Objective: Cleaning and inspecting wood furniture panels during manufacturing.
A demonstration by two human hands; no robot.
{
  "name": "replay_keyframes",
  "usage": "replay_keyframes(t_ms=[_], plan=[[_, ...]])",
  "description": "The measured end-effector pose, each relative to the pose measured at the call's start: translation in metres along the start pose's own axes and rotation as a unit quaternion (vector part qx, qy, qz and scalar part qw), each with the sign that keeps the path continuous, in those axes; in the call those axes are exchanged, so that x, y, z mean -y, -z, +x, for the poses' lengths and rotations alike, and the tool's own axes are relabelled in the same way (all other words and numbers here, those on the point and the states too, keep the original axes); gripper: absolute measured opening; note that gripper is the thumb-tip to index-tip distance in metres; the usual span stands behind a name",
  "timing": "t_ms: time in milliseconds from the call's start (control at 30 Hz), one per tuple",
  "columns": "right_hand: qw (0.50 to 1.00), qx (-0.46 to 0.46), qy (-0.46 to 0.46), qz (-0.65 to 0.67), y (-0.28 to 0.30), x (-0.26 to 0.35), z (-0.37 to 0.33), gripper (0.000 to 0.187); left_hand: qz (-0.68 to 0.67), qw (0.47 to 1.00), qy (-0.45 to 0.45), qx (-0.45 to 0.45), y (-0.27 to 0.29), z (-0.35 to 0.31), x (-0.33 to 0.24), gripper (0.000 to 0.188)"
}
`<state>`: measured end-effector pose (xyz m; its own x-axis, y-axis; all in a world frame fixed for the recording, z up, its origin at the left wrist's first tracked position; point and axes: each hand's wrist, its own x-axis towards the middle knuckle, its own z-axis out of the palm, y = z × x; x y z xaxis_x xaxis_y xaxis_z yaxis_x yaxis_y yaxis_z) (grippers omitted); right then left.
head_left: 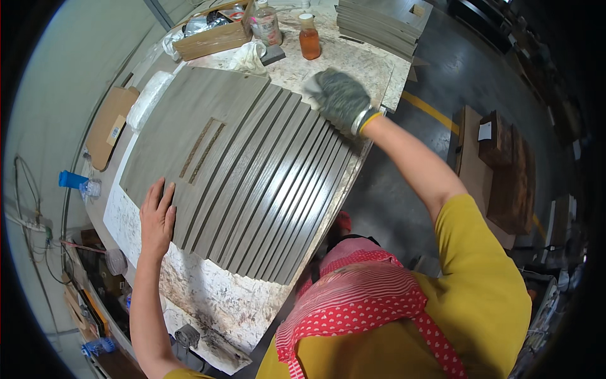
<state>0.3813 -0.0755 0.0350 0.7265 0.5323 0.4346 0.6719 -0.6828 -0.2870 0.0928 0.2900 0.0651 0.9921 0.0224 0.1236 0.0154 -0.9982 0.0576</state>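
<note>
Grey wood-grain panels (265, 170) lie fanned out in overlapping rows across the worktable. The leftmost panel (170, 132) shows most of its face, with two narrow slots cut in it. My left hand (156, 215) is bare and rests with fingers stretched out at that panel's near left edge. In a grey glove, my right hand (341, 98) is at the far right corner of the fanned panels. Its fingers are curled and blurred by motion. Something pale shows at the fingertips, but I cannot make out what it is.
At the back stand a wooden box (214, 41) of odds and ends, a clear bottle (266, 25) and an amber-filled bottle (309, 41). A white rag (249, 58) lies near a dark block (273, 55). More panels (382, 28) are stacked at the far right. Cartons (505, 170) stand on the floor.
</note>
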Motion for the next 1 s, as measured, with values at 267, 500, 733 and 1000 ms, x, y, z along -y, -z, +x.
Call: replay_keyframes(t_ms=[267,500,733,1000], plan=[[0.996,0.086,0.004,0.036,0.009,0.014,-0.006,0.038,0.017,1.000,0.007,0.010,0.002,-0.001,-0.002,0.044],[0.989,0.097,0.106,-0.016,0.007,0.029,-0.004,0.039,0.017,1.000,0.010,0.016,0.004,-0.001,-0.001,0.043],[0.993,0.082,0.084,0.024,0.019,0.021,0.005,0.041,0.022,1.000,0.009,0.017,0.005,-0.001,0.000,0.043],[0.984,0.102,0.130,-0.069,0.022,-0.006,0.012,0.038,0.033,0.999,-0.005,0.012,0.007,0.003,-0.008,0.043]])
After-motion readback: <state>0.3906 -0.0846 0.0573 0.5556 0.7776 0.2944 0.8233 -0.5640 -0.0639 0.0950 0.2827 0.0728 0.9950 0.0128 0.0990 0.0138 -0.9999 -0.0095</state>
